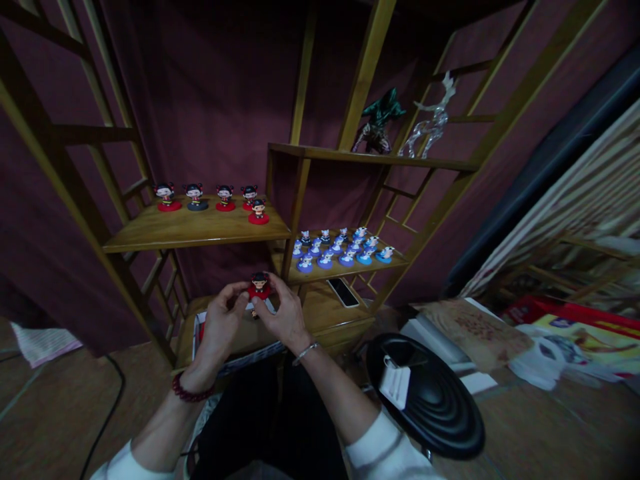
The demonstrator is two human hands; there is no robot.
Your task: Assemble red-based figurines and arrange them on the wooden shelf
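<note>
Between my two hands is a small doll figurine point(259, 284) with black hair buns and a red base, held upright by the fingertips. My left hand point(227, 317) pinches its base from the left, and my right hand point(283, 313) grips it from the right. Below the hands is an open box point(200, 319) on the lowest shelf, its contents largely covered by my hands. Similar figurines stand on the left shelf point(200, 230) above: one with a dark base point(197, 205), the others with red bases, such as the front one point(259, 212).
Several small blue and purple figurines point(347, 257) stand in rows on the right shelf. A phone point(343, 292) lies below them. Higher up are a dark green statue point(380, 123) and a clear deer point(433, 123). A black round stool point(435, 393) bears a white tag.
</note>
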